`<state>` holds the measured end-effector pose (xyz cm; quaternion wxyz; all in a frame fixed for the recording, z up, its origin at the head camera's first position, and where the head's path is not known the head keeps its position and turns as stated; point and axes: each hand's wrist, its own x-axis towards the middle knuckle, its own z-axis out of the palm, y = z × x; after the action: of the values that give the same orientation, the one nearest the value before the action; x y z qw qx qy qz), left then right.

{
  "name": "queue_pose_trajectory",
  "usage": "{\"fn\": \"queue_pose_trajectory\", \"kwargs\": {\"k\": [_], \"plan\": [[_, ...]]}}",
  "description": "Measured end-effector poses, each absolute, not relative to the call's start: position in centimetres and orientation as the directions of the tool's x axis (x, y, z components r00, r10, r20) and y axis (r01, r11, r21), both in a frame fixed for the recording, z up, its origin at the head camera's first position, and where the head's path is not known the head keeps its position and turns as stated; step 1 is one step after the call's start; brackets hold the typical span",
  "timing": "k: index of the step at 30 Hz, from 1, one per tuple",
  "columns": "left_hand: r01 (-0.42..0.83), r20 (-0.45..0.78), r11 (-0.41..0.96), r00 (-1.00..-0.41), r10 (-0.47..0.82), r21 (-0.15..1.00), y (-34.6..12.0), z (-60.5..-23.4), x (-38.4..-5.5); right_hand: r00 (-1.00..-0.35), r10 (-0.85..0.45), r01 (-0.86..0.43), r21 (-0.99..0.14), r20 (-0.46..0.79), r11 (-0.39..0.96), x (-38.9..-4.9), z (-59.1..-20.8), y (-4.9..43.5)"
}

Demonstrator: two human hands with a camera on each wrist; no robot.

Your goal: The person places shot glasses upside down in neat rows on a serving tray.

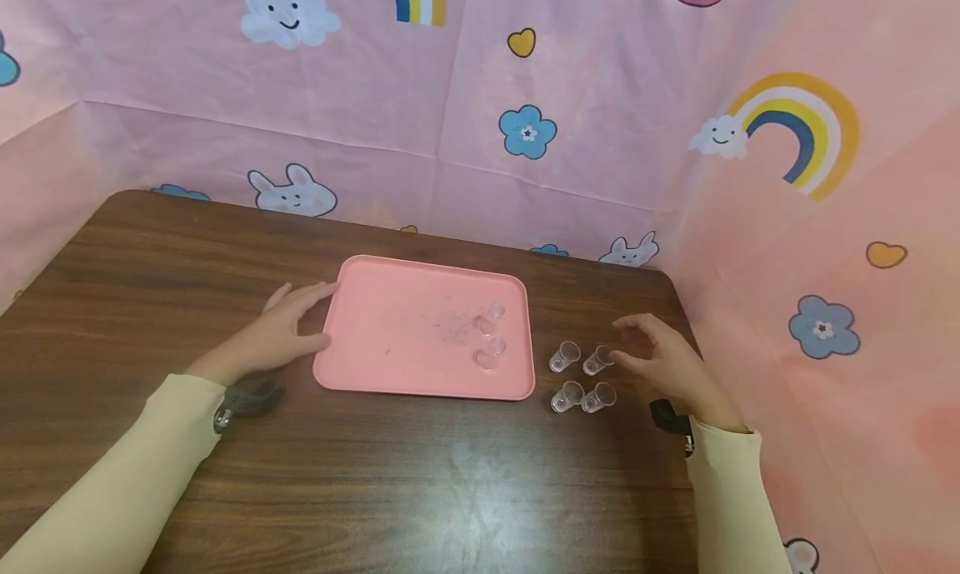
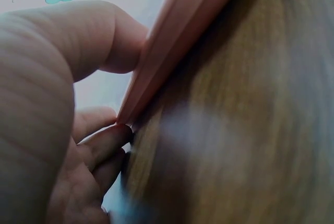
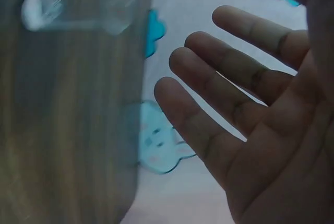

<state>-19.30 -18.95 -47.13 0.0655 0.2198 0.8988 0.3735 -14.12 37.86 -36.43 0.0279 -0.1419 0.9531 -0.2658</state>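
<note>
A pink tray [image 1: 408, 332] lies on the brown table, with several small clear plastic cups [image 1: 486, 359] standing near its right side. My left hand [image 1: 273, 328] rests at the tray's left edge; thumb and fingertips touch the rim [image 2: 162, 41], spread apart along it. Right of the tray, several more clear cups [image 1: 567, 396] stand close together in two rows. At the far right one of these, a cup [image 1: 597, 361], my right hand [image 1: 667, 361] hovers with fingers loosely bent and nothing in them. In the right wrist view a blurred cup [image 3: 78, 4] appears beyond the fingers.
The brown wooden table [image 1: 360, 474] extends toward me and to the left. A pink patterned cloth [image 1: 420, 124] hangs behind it and along the right side, close to my right forearm. Faint greyish marks [image 1: 453, 324] show on the tray's surface.
</note>
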Motion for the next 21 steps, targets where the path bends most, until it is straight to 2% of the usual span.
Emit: {"fn": "queue_pose_trajectory", "kwargs": {"k": [8, 21], "plan": [[0.365, 0.061, 0.618, -0.888, 0.456, 0.696, -19.2, -47.4, -19.3, -0.964, -0.241, -0.125, -0.601, -0.116, 0.789, -13.7, -38.4, 38.6], [0.349, 0.059, 0.617, -0.897, 0.439, 0.705, -19.2, -47.6, -19.2, -0.954, -0.283, -0.171, -0.593, -0.101, 0.787, -14.4, -40.2, 38.2]]}}
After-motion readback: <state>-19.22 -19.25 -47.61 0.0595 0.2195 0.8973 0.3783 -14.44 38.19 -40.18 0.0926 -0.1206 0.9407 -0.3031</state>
